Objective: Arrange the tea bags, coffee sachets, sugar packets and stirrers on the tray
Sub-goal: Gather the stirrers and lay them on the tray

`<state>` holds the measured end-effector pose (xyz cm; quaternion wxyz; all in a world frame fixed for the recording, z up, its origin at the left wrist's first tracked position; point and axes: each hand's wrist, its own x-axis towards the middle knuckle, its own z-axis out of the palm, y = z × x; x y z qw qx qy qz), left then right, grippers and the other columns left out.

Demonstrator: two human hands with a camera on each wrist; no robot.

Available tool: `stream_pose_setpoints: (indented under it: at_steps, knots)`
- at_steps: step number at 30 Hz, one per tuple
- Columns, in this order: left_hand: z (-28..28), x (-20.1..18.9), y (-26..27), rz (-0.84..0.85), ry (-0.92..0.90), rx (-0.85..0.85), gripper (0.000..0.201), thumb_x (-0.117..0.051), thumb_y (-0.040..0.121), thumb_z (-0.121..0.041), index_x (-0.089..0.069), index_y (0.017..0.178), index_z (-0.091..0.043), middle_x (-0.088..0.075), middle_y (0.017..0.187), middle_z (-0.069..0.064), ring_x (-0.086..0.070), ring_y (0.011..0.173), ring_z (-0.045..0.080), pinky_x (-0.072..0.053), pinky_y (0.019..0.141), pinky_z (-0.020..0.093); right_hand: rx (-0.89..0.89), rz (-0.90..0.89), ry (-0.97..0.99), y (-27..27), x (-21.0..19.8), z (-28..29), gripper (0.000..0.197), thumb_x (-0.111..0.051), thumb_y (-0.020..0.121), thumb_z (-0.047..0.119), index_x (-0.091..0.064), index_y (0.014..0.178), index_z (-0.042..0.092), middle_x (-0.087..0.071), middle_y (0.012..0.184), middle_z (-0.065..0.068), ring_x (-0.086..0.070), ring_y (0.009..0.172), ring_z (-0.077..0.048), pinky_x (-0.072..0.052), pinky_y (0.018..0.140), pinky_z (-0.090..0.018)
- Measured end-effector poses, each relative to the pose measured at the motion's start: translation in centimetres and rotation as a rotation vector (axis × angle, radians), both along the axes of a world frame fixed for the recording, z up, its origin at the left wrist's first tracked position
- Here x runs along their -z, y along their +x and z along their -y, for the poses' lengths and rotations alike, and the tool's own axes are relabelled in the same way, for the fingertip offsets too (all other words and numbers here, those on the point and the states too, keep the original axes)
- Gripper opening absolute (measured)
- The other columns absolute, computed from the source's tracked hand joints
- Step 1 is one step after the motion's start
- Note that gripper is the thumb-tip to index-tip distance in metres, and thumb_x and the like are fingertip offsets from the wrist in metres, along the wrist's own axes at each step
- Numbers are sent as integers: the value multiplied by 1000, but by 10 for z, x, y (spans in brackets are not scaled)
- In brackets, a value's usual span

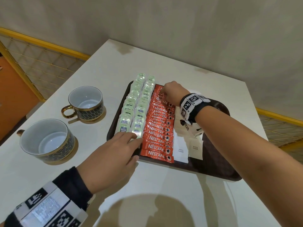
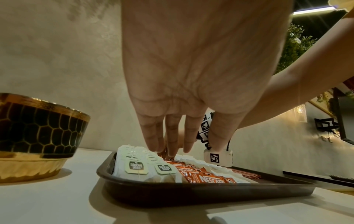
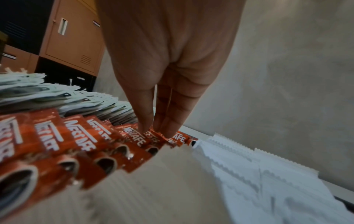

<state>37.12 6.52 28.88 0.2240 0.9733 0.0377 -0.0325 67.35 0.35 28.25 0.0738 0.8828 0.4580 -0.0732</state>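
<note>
From my remote seat I see a pale worktop (image 1: pixel 164 66) pushed into a corner of mottled beige plaster wall (image 1: pixel 180 22). Yellow-framed wire mesh panels (image 1: pixel 41 53) run low along the wall on both sides of it. Orange metal lockers (image 3: pixel 74 34) with dark ones beside them stand beyond the mesh. In the left wrist view, green foliage (image 2: pixel 295 45) hangs high, a strip light (image 2: pixel 314 9) glows above it, and a small wall lamp (image 2: pixel 300 111) shines warm.

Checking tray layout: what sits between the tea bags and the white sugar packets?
The overlapping row of red coffee sachets lies between the tea bags and the sugar packets, clearest in the head view.
</note>
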Motion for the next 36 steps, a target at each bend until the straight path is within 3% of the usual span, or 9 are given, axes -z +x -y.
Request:
stream_pose_setpoints:
  at_steps: [9,14,20,24,26,28,30,32,36]
  knots:
    - [-1,3,-3,17,-19,-1,50,-40,101,-41,-30,149,-31,-35,145,-12,-23,135,5,-30,110,21,58,-54,72,11,-5,-2,31,-48,93,-2,-72,110,8,-68,104,-12,-65,89,-29,-53,77,-32]
    - [-2,5,-5,22,-9,12,47,-41,101,-40,-34,147,-31,-39,142,-12,-27,133,7,-32,109,22,141,-87,142,16,-9,7,35,-50,94,-3,-67,121,10,-64,122,-15,-63,106,-31,-51,93,-35]
    - [0,7,-11,14,28,46,44,-37,102,-41,-38,145,-30,-40,142,-12,-27,134,6,-33,111,24,108,-159,237,-9,-20,12,28,-53,93,2,-70,116,7,-68,115,-14,-63,104,-27,-49,89,-30]
    - [5,13,-21,1,25,98,38,-46,94,-33,-60,128,-22,-60,124,-8,-56,115,12,-54,93,28,19,-253,245,-44,-28,6,22,-62,91,13,-71,110,8,-69,110,-9,-63,96,-18,-48,79,-23]
    - [6,19,-28,-55,60,130,43,-51,83,-34,-64,122,-20,-65,117,-8,-63,106,11,-54,82,22,-37,-278,246,-64,-29,5,23,-65,90,17,-71,110,8,-70,108,-5,-59,88,-10,-41,69,-11]
    - [7,21,-30,-37,117,143,49,-57,76,-34,-66,121,-17,-68,115,-6,-67,103,11,-55,76,18,-85,-287,249,-85,-28,6,23,-67,89,17,-71,110,8,-71,105,-4,-57,86,-8,-40,68,-10]
    - [9,19,-29,-31,132,146,51,-55,87,-29,-55,136,-16,-59,131,-4,-59,119,12,-52,87,20,-100,-297,251,-104,-27,11,21,-66,88,14,-72,108,8,-72,102,-5,-61,86,-11,-48,76,-18]
    - [9,20,-27,-82,150,179,55,-42,101,-28,-28,153,-18,-35,153,-4,-34,140,12,-39,107,24,-88,-297,233,-121,-24,19,21,-66,88,12,-72,108,8,-72,101,-7,-64,87,-14,-52,80,-25]
    - [10,22,-27,-98,199,221,61,-39,102,-32,-13,156,-17,-21,159,-3,-19,145,13,-30,114,25,-27,-264,142,-148,-19,26,38,-75,82,24,-68,114,5,-70,103,-10,-64,91,-23,-54,82,-34]
